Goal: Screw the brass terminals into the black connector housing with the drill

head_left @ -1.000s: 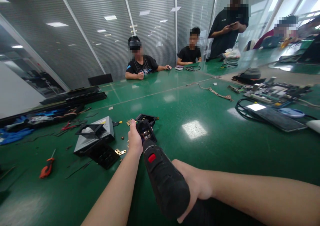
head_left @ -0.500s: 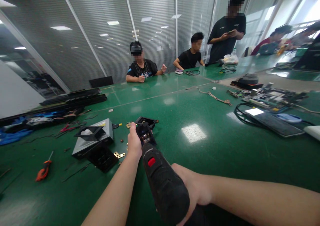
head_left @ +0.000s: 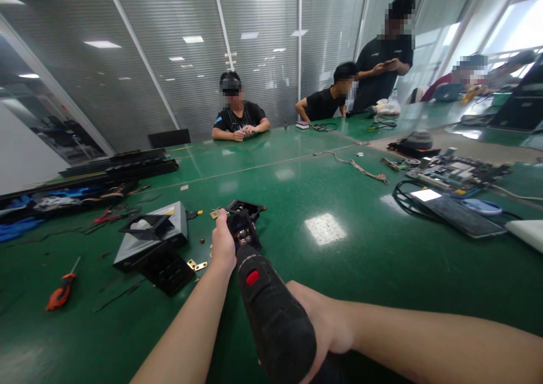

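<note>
My right hand [head_left: 318,322] is wrapped round the grip of a black cordless drill [head_left: 271,310] with a red switch on top. Its nose points away from me into a black plastic housing [head_left: 244,225], where shiny metal parts show. Whether the bit touches a screw is hidden by the drill's body. My left hand [head_left: 223,240] grips the housing along its left side, thumb on top. Just behind lies another black housing [head_left: 246,207] beside a brass plate [head_left: 217,213]. Small brass plates [head_left: 197,265] lie left of my left wrist.
To the left are a silver metal box [head_left: 173,225] with black frames on and against it, and an orange screwdriver [head_left: 62,290]. At right lie a phone-like dark slab [head_left: 462,214] with a cable and circuit boards [head_left: 458,169]. People sit and stand across the green table.
The view has shifted slightly, while both my hands keep hold of the housing and the drill. Across the table, the seated person with headgear has brought both hands together.
</note>
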The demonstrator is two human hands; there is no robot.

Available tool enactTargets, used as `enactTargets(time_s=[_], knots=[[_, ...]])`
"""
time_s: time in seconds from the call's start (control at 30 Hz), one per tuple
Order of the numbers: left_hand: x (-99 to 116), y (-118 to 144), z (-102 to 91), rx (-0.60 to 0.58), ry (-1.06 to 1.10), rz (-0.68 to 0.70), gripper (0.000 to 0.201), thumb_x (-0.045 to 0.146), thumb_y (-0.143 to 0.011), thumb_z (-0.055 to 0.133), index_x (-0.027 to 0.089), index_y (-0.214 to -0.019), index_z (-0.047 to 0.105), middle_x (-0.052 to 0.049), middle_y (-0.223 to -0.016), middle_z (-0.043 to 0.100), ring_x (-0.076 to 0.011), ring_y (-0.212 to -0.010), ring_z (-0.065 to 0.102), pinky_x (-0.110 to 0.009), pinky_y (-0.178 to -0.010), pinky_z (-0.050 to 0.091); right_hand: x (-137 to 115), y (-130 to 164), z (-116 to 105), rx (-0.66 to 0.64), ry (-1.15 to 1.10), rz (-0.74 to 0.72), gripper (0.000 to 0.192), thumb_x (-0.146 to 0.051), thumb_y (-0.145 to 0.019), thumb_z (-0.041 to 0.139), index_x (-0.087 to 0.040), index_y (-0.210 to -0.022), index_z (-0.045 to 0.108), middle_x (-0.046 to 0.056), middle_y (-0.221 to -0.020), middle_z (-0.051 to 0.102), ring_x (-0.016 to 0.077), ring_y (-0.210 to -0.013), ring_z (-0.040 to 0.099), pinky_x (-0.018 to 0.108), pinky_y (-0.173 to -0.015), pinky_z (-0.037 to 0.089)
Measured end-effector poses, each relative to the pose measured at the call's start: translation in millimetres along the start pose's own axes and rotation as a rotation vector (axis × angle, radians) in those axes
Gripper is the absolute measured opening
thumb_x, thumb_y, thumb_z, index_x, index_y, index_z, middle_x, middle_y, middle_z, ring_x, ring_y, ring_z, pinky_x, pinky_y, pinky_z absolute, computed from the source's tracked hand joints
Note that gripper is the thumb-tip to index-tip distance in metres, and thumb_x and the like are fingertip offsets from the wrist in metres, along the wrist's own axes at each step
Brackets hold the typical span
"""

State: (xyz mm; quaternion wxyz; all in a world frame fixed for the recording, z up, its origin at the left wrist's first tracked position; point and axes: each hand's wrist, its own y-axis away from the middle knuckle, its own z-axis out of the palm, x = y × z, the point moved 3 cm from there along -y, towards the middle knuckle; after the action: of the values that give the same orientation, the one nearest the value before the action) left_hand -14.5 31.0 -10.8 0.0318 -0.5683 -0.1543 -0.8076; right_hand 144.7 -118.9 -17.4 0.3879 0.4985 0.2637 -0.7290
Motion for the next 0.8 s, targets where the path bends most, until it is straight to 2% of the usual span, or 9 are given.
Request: enactTargets(time_s=[0.3,0.63,0.8], knots=[[-3.5,-4.7,-1.5,-0.018,-0.033,0.015,0.064,0.064,-0.097,0.045,0.008,-0.093,0.076,-0.016,-0.074,0.075,-0.0287,-0.069,0.076,-0.038,-0.061,0.063,-1.5,1.1,-0.3,-0.011,0.019,-0.014,0.057,-0.027,-0.036,0.105,-0.009,-0.083,0.078,0.006,-0.082,0.072,0.0189,-0.078,0.068,0.030,-0.077,0.061],[-4.3,-7.6,-2.1,-0.013,-0.012,0.014,0.061,0.064,-0.097,0.047,0.010,-0.091,0.076,-0.015,-0.076,0.076,-0.0286,-0.066,0.075,-0.039,-0.062,0.062,0.0,-0.3,-0.8,-0.006,0.026,-0.003,0.058,-0.030,-0.037,0.105,-0.009,-0.083,0.077,0.006,-0.082,0.072,0.0188,-0.077,0.067,0.030,-0.075,0.060],[-3.0,-3.9,-1.2,-0.015,-0.009,0.013,0.060,0.063,-0.097,0.047,0.010,-0.092,0.076,-0.014,-0.076,0.076,-0.0276,-0.066,0.075,-0.039,-0.062,0.062,-1.1,-0.1,-0.4,-0.023,0.049,-0.017,0.059,-0.034,-0.038,0.105,-0.010,-0.083,0.077,0.006,-0.082,0.072,0.0196,-0.078,0.068,0.033,-0.081,0.062]])
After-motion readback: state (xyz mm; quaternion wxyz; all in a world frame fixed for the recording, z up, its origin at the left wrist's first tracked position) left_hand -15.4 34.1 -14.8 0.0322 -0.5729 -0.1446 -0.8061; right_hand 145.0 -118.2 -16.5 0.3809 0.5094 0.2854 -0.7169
